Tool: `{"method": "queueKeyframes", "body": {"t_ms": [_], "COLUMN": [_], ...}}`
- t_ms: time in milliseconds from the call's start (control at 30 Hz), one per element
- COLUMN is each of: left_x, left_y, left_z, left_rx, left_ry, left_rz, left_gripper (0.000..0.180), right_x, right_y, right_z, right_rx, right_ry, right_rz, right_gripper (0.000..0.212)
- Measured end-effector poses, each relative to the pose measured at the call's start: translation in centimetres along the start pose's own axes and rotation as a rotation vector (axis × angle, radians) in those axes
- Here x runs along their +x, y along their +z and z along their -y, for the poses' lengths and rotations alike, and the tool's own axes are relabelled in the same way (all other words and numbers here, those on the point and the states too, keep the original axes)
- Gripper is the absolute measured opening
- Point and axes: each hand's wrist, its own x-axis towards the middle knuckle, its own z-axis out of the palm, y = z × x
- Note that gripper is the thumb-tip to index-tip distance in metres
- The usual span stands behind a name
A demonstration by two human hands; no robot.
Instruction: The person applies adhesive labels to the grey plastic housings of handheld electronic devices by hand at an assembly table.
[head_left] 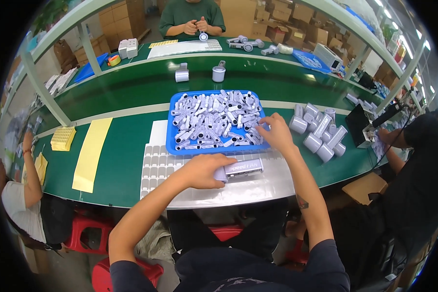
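My left hand [204, 171] is closed around the round end of a lavender hair-dryer-shaped housing [246, 167]. The housing lies on its side, its handle pointing right with printing on it. Beneath it are a sheet of grey stickers [154, 170] and a shiny silvery sheet [228, 193]. Just beyond stands a blue tray [219, 150] heaped with small lavender plastic parts [211, 117] with dark round ends. Over the tray's right rim is my right hand [279, 134], its fingers bent and apart, the tips close to the small parts. I see nothing held in it.
More lavender housings [321, 129] are piled right of the tray. Two others [182, 74] [218, 73] stand on the green strip beyond. Yellow sheets [93, 155] lie at left. Co-workers sit left, right and across the bench [192, 19]. Green frame bars [46, 80] rise at both sides.
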Motion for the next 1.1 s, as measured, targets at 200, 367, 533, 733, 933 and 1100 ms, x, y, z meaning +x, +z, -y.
{"method": "queueKeyframes", "body": {"t_ms": [200,367,533,733,933,1100], "left_x": [0.9,2.2,2.6,2.8,2.1,2.3], "left_y": [0.3,-0.2,-0.2,0.7,1.1,-0.7], "left_z": [0.5,0.6,1.0,1.2,0.1,-5.4], "left_rx": [-0.114,-0.258,-0.264,-0.374,-0.147,-0.445], "left_ry": [0.040,0.032,0.011,-0.022,0.046,-0.123], "left_rz": [0.038,0.149,0.137,0.127,-0.242,-0.452], "left_gripper": [0.058,0.045,0.038,0.040,0.035,0.038], "right_x": [1.1,1.1,0.5,-0.4,-0.7,-4.5], "right_y": [1.5,1.0,1.2,1.0,-2.1,-4.6], "right_z": [0.6,1.2,1.1,1.0,3.3,6.0], "right_rx": [-0.005,0.018,-0.103,-0.138,0.112,0.785], "right_ry": [0.080,0.072,-0.002,-0.100,-0.094,0.051], "right_rz": [0.096,0.066,0.098,0.040,-0.077,-0.073], "right_gripper": [0.015,0.013,0.018,0.012,0.016,0.016]}}
